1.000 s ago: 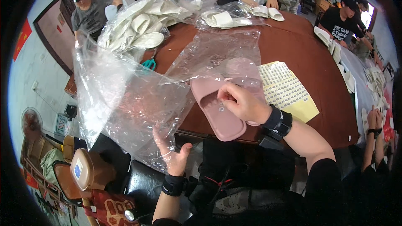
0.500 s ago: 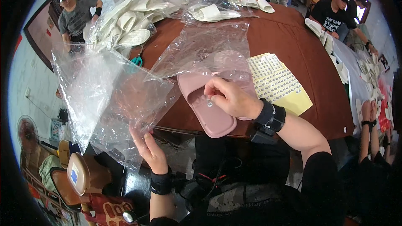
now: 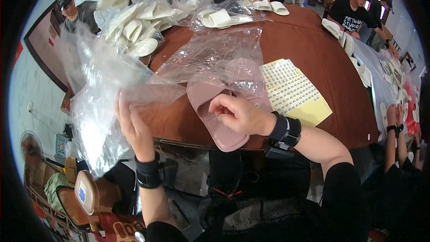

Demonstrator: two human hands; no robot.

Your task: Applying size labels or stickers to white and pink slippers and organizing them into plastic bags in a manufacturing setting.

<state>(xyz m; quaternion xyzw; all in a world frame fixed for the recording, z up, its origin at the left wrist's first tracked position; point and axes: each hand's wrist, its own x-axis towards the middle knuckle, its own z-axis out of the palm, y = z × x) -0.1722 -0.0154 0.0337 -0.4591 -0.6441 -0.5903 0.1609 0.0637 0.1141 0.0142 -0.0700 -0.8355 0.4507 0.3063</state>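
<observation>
A pink slipper (image 3: 210, 116) lies on the brown table (image 3: 322, 58) at its near edge, partly under a clear plastic bag (image 3: 219, 58). My right hand (image 3: 237, 114) rests on the slipper with the fingers curled around its strap. My left hand (image 3: 132, 125) is raised at the left, holding a large bunch of clear plastic bags (image 3: 98, 89) that hangs off the table edge. Both wrists wear black bands.
A yellow sheet of small stickers (image 3: 291, 92) lies right of the slipper. White slippers are heaped at the back left (image 3: 139, 27) and along the right edge (image 3: 354, 54). Other people sit around the table. A chair (image 3: 89, 192) stands at the lower left.
My left hand has come up from below the table edge and taken hold of the plastic bags. My right hand has stayed on the pink slipper.
</observation>
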